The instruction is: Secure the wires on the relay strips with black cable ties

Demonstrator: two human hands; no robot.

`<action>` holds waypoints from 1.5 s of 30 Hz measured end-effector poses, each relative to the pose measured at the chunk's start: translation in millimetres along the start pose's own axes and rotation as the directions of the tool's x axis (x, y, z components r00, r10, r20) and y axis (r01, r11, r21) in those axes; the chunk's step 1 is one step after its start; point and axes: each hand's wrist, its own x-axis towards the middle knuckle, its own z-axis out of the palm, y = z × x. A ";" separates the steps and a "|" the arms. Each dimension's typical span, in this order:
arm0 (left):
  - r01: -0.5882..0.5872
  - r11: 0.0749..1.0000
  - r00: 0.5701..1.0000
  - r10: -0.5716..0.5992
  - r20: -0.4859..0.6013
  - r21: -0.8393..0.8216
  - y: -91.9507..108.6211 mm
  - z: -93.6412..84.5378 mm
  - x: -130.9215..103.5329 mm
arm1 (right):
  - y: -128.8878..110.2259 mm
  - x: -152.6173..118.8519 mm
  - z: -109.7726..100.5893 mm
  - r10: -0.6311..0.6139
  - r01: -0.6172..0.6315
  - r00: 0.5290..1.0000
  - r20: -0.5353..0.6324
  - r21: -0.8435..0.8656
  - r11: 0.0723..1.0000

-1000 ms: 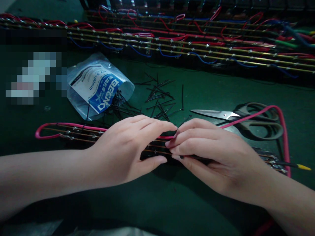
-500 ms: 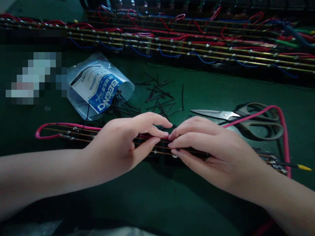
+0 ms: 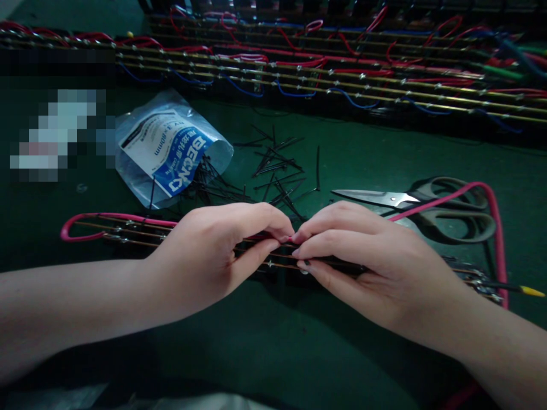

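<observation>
A pink-red wire (image 3: 128, 217) runs along the top of a long narrow assembly of thin copper-coloured rods (image 3: 141, 244), bending back in a loop at its left end. Over the middle of this assembly, my left hand (image 3: 217, 245) is closed, its thumb and fingertips pinching at the wire. My right hand (image 3: 363, 256) meets it fingertip to fingertip, also closed on the wire, with the thumb lower by the front rod. A small dark bit shows at the right thumb tip; I cannot make out what it is. The fingers hide most of the spot between them.
Behind my hands, a clear plastic bag (image 3: 171, 151) spills black cable ties (image 3: 277, 162) onto the green table (image 3: 265, 353). Scissors (image 3: 410, 202) lie at the right, under the wire's raised loop. Longer rod assemblies (image 3: 299, 74) with red and blue wires span the back.
My left index finger, raised and apart before, has curled down to the wire beside the thumb. My right hand has hardly moved.
</observation>
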 end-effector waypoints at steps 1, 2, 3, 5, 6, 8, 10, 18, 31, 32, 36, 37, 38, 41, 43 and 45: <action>-0.008 1.000 1.000 0.008 0.000 0.014 -0.2 -0.2 -0.1 | -0.1 -0.1 0.1 -0.002 0.002 1.000 -0.003 0.002 1.000; -0.011 1.000 1.000 0.011 0.006 0.027 -0.4 -0.3 -0.1 | -0.2 -0.1 0.3 -0.003 0.003 1.000 -0.001 0.006 1.000; -0.012 0.999 1.000 0.012 0.013 0.041 -0.6 -0.4 0.1 | -0.2 0.0 0.4 -0.003 0.003 1.000 0.001 0.010 1.000; -0.013 0.998 1.000 0.012 0.022 0.059 -0.7 -0.3 0.7 | -0.1 0.3 0.6 -0.002 0.002 1.000 0.008 0.018 1.000; -0.014 0.998 1.000 0.012 0.023 0.064 -0.7 -0.3 1.0 | 0.0 0.5 0.6 0.000 0.000 1.000 0.011 0.019 1.000; -0.010 0.998 1.000 0.009 0.022 0.060 -0.9 -0.2 1.0 | 0.1 0.7 0.5 0.011 -0.011 1.000 0.011 0.018 1.000; 0.004 0.999 1.000 -0.005 0.027 0.037 -1.9 -0.1 0.3 | 0.2 0.5 0.2 0.021 -0.022 1.000 0.008 0.019 1.000; -0.052 0.995 0.999 0.051 -0.009 -0.090 -8.8 0.9 -3.3 | 0.9 0.1 -1.9 0.030 -0.030 1.000 0.002 0.005 1.000; -0.083 0.994 0.996 0.082 0.020 0.078 -1.7 -2.9 5.4 | 2.3 0.7 -2.5 0.000 0.000 1.000 0.000 0.000 1.000; -0.088 0.992 0.996 0.087 0.016 0.087 -2.1 -2.5 5.8 | 2.6 0.6 -2.3 0.006 -0.006 1.000 0.000 0.005 1.000; -0.103 0.989 0.995 0.102 0.016 0.103 -3.7 -1.3 5.8 | 2.7 0.6 -1.3 0.064 -0.064 0.998 -0.015 0.027 0.998; -0.105 0.989 0.994 0.104 0.015 0.102 -3.9 -1.1 5.5 | 2.4 0.6 -1.3 0.078 -0.078 0.997 -0.015 0.030 0.997; -0.103 0.990 0.995 0.102 0.014 0.097 -4.0 -1.1 5.1 | 1.9 0.6 -1.3 0.087 -0.087 0.996 -0.013 0.030 0.996; -0.070 0.994 0.997 0.071 -0.004 0.084 -3.7 -1.1 4.5 | 0.4 0.8 -1.8 0.104 -0.104 0.995 -0.005 0.030 0.994; -0.050 0.995 0.998 0.052 -0.019 0.086 -3.0 -1.1 4.6 | -0.3 1.2 -2.3 0.104 -0.103 0.995 -0.008 0.027 0.994; -0.035 0.996 0.999 0.038 -0.038 0.086 -2.4 -1.0 4.6 | -0.4 1.7 -2.7 0.083 -0.082 0.997 -0.010 0.015 0.996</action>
